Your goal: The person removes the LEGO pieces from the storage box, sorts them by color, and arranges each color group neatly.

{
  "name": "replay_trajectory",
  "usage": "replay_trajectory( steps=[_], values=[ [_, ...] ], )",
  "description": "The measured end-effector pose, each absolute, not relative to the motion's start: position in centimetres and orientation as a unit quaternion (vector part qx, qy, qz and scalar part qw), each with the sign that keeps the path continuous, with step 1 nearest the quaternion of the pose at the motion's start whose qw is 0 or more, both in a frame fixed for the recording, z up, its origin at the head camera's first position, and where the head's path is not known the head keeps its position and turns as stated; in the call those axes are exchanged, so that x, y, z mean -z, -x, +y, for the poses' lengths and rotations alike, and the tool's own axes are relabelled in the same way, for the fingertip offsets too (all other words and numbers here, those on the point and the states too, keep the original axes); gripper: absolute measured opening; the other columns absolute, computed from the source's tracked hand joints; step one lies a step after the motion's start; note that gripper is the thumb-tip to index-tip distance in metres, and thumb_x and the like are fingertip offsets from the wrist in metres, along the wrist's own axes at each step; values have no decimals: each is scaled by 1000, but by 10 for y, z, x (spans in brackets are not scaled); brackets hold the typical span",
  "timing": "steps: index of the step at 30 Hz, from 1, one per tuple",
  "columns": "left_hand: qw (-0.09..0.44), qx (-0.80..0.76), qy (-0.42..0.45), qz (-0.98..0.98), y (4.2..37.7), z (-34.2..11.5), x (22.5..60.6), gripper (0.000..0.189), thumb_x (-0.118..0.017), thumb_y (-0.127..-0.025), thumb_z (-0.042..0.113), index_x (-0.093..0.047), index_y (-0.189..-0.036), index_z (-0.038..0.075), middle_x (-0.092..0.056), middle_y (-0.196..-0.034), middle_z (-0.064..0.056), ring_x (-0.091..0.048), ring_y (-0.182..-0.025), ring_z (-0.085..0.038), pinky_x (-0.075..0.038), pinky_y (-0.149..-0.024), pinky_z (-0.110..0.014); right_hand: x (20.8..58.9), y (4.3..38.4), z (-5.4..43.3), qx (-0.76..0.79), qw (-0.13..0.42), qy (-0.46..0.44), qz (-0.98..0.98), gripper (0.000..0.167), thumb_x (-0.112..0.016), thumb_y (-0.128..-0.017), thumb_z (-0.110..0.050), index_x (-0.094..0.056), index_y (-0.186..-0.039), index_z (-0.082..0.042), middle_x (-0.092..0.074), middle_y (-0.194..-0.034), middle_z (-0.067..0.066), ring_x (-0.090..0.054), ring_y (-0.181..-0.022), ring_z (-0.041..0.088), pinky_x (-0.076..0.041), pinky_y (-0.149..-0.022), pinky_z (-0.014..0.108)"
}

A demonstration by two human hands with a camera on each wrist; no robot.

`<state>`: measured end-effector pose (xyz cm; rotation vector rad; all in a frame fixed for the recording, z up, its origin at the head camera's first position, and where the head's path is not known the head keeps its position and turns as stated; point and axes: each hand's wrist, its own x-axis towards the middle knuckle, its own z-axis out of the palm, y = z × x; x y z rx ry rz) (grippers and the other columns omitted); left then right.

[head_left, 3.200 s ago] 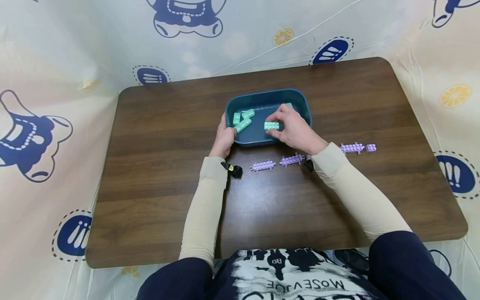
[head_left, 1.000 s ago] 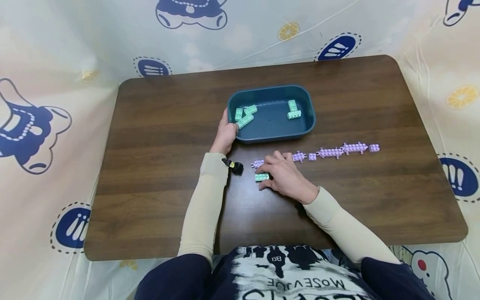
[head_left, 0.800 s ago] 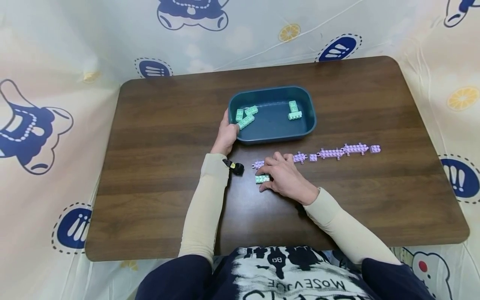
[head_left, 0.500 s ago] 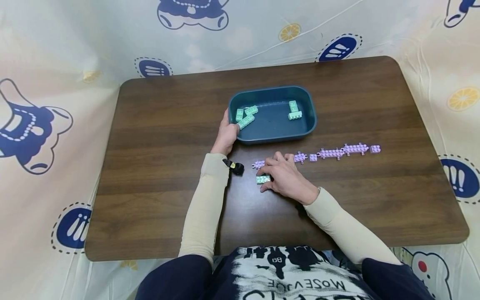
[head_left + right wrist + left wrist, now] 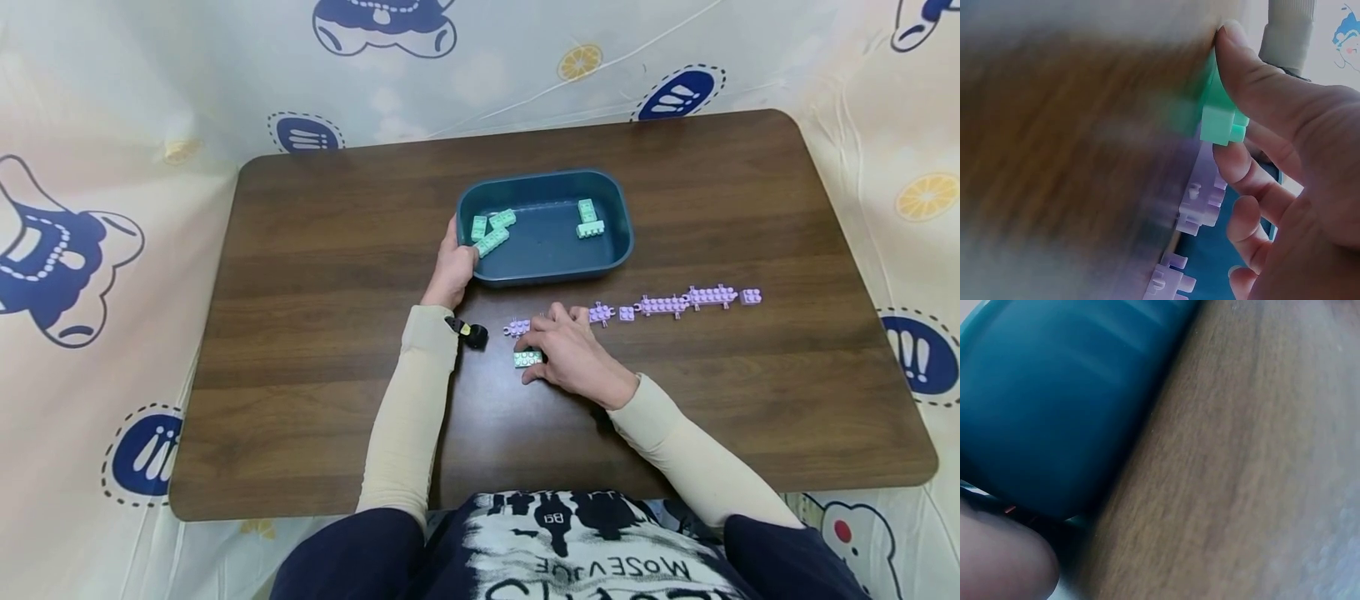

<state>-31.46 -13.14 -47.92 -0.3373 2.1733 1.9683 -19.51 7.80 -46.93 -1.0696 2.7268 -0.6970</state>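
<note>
My right hand (image 5: 572,352) pinches a mint-green building brick (image 5: 527,359) between thumb and fingers, low over the table in front of a row of purple bricks (image 5: 662,306). In the right wrist view, the green brick (image 5: 1216,125) sits between thumb and index finger, right at the tabletop, and purple bricks (image 5: 1200,190) stand beyond it. My left hand (image 5: 452,273) grips the left end of a dark teal tray (image 5: 551,274), thumb over its rim. Several green bricks (image 5: 492,242) lie at the tray's left end, with two more (image 5: 590,228) at its right. My right fingers hide part of the purple row.
The brown wooden table (image 5: 315,375) has rounded corners. A single small purple brick (image 5: 751,297) ends the row on the right. A black wrist camera (image 5: 472,336) on the left wrist sits close to the row's left end. Printed sheeting (image 5: 480,92) surrounds the table.
My right hand has carried the green brick out of the tray to the table before the purple row, and stays nearly still over the last second. My left hand keeps its grip on the tray.
</note>
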Motion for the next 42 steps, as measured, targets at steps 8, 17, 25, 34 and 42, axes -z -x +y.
replay_trajectory(
  steps=[8,17,25,34,42],
  values=[
    [89,-667,110,732,316,-131,482,93,-39,-74,-13,-16,-157,22,-21,-159,6,-25,-134,-11,-26,-101,-28,469,194,78,230,67,354,904,37,-84,-70,-38,-76,-101,-20,-61,-91,-7,-39,-87,19,-23,-83,51],
    [97,-664,113,732,314,-133,480,92,-38,-77,-12,-13,-157,23,-17,-160,6,-23,-135,-12,-23,-105,-30,470,193,78,229,69,355,904,34,-84,-71,-37,-76,-100,-20,-60,-92,-7,-39,-86,18,-23,-83,49],
    [91,-664,114,733,315,-131,481,94,-40,-74,-13,-15,-157,23,-19,-159,6,-24,-134,-12,-25,-101,-28,469,192,78,228,74,352,905,37,-83,-72,-39,-75,-103,-19,-59,-93,-6,-40,-90,19,-23,-87,52],
    [83,-664,111,735,316,-133,482,93,-39,-74,-14,-17,-157,22,-21,-159,6,-25,-133,-12,-26,-99,-26,452,200,86,296,65,361,882,36,-81,-75,-42,-75,-103,-20,-59,-90,-4,-37,-86,16,-22,-84,47],
    [94,-659,113,738,316,-133,483,93,-39,-75,-12,-14,-157,24,-18,-160,6,-25,-132,-13,-26,-97,-28,422,247,112,330,-31,309,891,29,-79,-80,-33,-73,-103,-15,-60,-91,1,-38,-89,21,-18,-87,50]
  ],
)
